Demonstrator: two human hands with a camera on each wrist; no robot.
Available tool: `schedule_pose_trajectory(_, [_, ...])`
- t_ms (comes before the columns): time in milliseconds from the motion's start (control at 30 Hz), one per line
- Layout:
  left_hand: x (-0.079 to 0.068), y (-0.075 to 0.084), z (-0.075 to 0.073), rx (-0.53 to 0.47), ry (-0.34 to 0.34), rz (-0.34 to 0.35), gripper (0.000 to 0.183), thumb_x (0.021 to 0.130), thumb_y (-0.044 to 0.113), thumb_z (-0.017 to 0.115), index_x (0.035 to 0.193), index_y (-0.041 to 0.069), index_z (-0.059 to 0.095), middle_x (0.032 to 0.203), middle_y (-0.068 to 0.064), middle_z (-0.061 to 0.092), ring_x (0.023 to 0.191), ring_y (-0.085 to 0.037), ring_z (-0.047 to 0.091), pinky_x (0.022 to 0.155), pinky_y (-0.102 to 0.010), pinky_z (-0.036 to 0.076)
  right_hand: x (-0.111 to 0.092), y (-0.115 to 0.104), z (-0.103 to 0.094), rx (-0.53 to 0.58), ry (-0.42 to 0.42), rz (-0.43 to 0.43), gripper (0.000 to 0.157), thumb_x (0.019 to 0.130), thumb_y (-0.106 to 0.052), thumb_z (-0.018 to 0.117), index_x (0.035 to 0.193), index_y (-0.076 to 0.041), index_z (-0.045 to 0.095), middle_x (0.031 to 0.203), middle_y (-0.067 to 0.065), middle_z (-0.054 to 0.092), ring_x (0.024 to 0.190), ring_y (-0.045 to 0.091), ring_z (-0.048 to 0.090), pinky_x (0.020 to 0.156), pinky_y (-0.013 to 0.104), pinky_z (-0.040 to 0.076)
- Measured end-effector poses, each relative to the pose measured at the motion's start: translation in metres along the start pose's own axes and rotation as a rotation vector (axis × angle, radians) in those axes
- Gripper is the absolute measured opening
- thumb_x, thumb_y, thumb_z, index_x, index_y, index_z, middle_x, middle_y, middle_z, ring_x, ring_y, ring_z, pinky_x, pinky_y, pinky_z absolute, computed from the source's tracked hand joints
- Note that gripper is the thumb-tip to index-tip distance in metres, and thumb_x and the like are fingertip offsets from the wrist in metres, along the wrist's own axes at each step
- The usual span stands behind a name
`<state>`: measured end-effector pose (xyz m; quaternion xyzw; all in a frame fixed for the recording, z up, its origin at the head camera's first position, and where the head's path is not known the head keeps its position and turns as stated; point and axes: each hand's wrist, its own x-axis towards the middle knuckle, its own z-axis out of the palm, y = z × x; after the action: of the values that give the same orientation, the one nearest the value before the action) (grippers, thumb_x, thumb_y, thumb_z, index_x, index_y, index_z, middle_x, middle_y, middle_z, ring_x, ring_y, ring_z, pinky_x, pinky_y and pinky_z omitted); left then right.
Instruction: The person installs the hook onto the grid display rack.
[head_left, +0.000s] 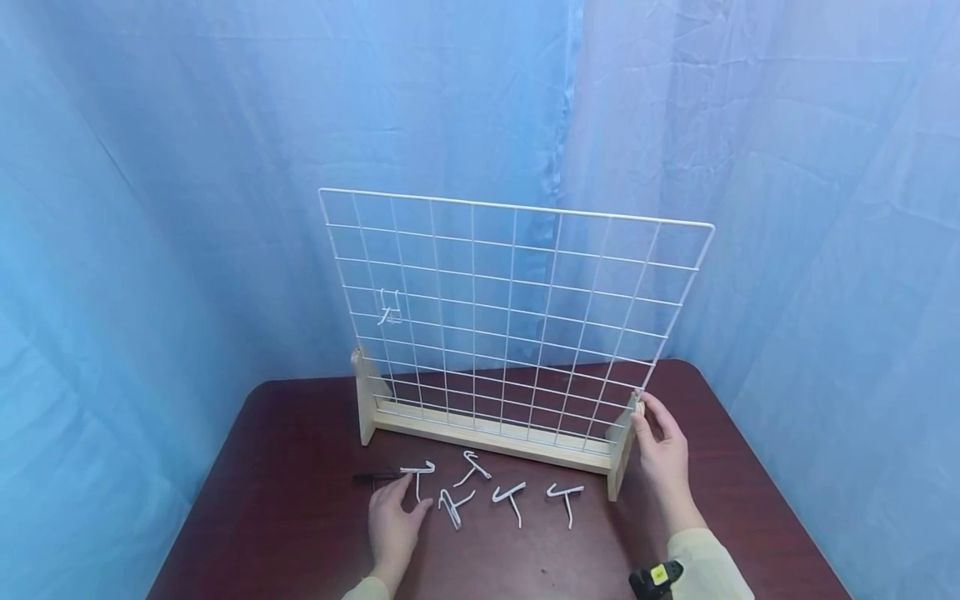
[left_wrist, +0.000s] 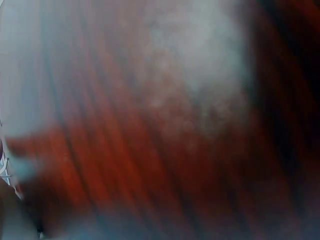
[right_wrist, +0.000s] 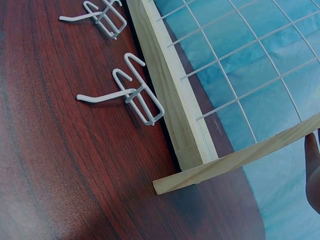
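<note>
A white wire grid panel (head_left: 492, 283) stands upright in a wooden stand (head_left: 480, 427). My right hand (head_left: 665, 454) holds the stand's right side piece (head_left: 621, 450), thumb and fingers about its upper end. One white wire hook (head_left: 391, 310) hangs on the left part of the grid. My left hand (head_left: 393, 518) is at the leftmost loose hook (head_left: 417, 469) on the table, thumb and index finger apart on either side of its prong. Whether they touch it, I cannot tell. In the right wrist view, a loose hook (right_wrist: 145, 102) lies beside the stand's base. The left wrist view is mostly blurred table.
More white hooks lie in front of the stand: one behind (head_left: 472, 468), one in the middle (head_left: 453, 507), two to the right, including one hook (head_left: 510, 498). A thin dark object (head_left: 372, 477) lies left of them. Blue curtains (head_left: 480, 100) surround the dark red table (head_left: 247, 500).
</note>
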<state>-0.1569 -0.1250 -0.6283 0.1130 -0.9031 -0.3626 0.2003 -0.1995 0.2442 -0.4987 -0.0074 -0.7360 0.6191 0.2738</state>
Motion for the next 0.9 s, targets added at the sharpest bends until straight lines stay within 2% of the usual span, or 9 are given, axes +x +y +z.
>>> schedule_pose_trajectory(267, [0.001, -0.0017, 0.0023, 0.008, -0.007, 0.028, 0.053, 0.069, 0.013, 0.089, 0.117, 0.002, 0.07, 0.112, -0.014, 0.072, 0.111, -0.033, 0.058, 0.102, -0.046, 0.04, -0.0004, -0.0018, 0.0005, 0.007, 0.002, 0.014, 0.036, 0.096, 0.005, 0.059, 0.13, 0.012, 0.054, 0.113, -0.017, 0.06, 0.102, -0.007, 0.057, 0.087, 0.007, 0.044])
schedule_pose_trajectory(533, [0.0, -0.0015, 0.0073, -0.008, 0.029, 0.057, 0.045, 0.068, 0.008, 0.088, 0.111, 0.006, 0.074, 0.103, -0.009, 0.074, 0.102, -0.029, 0.061, 0.093, -0.045, 0.046, 0.0004, -0.003, 0.0005, 0.001, 0.0, 0.022, 0.036, 0.095, 0.005, 0.059, 0.13, 0.012, 0.054, 0.114, -0.014, 0.059, 0.102, -0.007, 0.056, 0.087, 0.007, 0.044])
schedule_pose_trajectory(767, [0.0009, -0.001, 0.008, -0.012, 0.003, 0.032, 0.04, 0.071, 0.007, 0.086, 0.109, 0.008, 0.075, 0.102, -0.006, 0.074, 0.103, -0.027, 0.061, 0.094, -0.044, 0.046, 0.0001, -0.0038, 0.0006, 0.0, 0.0, 0.034, 0.036, 0.096, 0.004, 0.059, 0.131, 0.012, 0.054, 0.113, -0.016, 0.059, 0.101, -0.007, 0.056, 0.087, 0.007, 0.044])
schedule_pose_trajectory(900, [0.0006, -0.0013, 0.0078, -0.02, 0.011, 0.052, 0.034, 0.071, 0.004, 0.085, 0.104, 0.009, 0.076, 0.095, -0.004, 0.074, 0.099, -0.026, 0.061, 0.092, -0.044, 0.046, -0.0003, -0.0037, 0.0006, -0.009, -0.001, 0.045, 0.037, 0.096, 0.004, 0.059, 0.132, 0.011, 0.054, 0.114, -0.013, 0.06, 0.101, -0.007, 0.056, 0.086, 0.007, 0.044])
